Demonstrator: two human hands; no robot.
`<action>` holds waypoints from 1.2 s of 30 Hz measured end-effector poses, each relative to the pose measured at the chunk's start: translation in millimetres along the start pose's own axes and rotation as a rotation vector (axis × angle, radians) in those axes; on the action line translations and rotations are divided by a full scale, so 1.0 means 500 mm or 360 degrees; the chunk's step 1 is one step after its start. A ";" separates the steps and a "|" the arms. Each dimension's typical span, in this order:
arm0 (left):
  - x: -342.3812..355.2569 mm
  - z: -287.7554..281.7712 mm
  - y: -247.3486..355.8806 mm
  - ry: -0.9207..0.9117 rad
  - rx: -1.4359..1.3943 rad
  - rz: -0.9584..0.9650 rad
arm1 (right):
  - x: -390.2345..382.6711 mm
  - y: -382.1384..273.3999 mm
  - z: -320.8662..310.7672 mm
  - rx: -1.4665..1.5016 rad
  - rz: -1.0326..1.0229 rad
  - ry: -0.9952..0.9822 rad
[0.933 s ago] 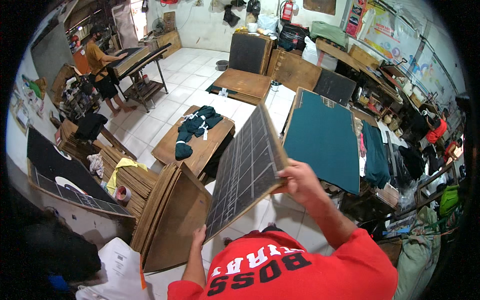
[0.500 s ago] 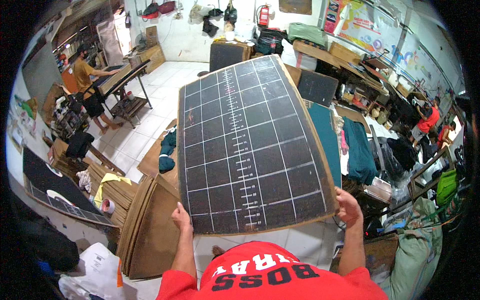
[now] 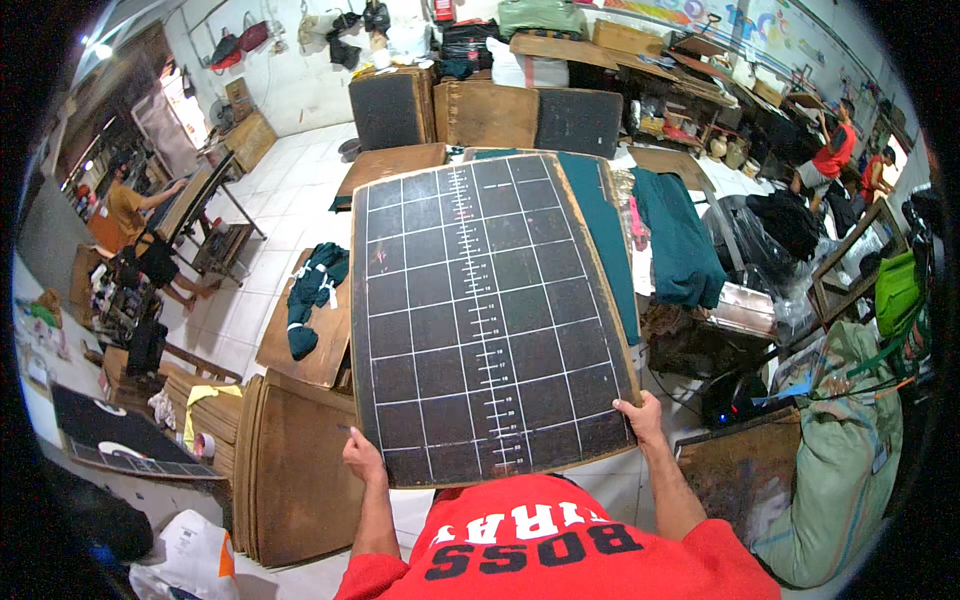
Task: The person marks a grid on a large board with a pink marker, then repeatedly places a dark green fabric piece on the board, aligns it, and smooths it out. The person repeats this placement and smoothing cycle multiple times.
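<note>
Watching through the head camera, I had a dark gridded board [image 3: 490, 330] held up in front of the red shirt [image 3: 560, 535], its face tilted toward me, white lines crossing it and a ruled scale running down it. My left hand [image 3: 366, 460] was closed on its left edge close to the near corner, fingers partly hidden from me; my right hand [image 3: 642, 416] gripped the right edge close to the other near corner, thumb on top and the remaining fingers out of sight underneath. Just left of the board, a stack of brown boards [image 3: 310, 475] leaned upright. Beyond that, a dark green bundle [image 3: 312, 295] tied with white strips lay on a low brown board [image 3: 280, 345]. Flat green cloth [image 3: 612, 250] showed past the held board's right edge, with more green fabric [image 3: 682, 240] draped beside it. Far left, a person [image 3: 127, 212] stood at the left edge of a worktop [image 3: 208, 188]. A pale green sack [image 3: 835, 480] slumped at right.
</note>
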State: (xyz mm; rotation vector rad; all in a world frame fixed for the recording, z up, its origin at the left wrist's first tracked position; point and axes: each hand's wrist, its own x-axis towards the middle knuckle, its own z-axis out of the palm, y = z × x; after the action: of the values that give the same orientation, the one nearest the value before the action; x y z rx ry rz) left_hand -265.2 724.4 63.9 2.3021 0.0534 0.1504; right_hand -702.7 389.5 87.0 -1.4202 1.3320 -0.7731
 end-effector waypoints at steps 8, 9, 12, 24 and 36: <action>-0.022 0.085 0.039 -0.0214 0.0101 0.0026 | -0.003 0.056 -0.071 0.0053 0.0210 0.0182; -0.017 0.099 0.049 -0.0237 0.0134 0.0056 | -0.001 0.056 -0.075 0.0050 0.0206 0.0218; -0.006 0.137 0.096 -0.0302 0.0206 0.0106 | 0.020 0.052 -0.086 0.0095 0.0339 0.0273; 0.095 0.383 0.306 -0.0414 0.0215 0.0082 | 0.285 0.053 -0.030 0.0046 0.0313 0.0401; 0.253 0.652 0.473 -0.0525 0.0332 0.0195 | 0.587 0.033 0.076 0.0112 0.0513 0.0351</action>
State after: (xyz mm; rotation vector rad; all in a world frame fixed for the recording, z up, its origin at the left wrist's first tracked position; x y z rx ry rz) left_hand -100.9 336.6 34.4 2.5089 -0.2517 -0.1816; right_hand -617.7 116.3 8.6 -1.0511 1.6376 -0.7660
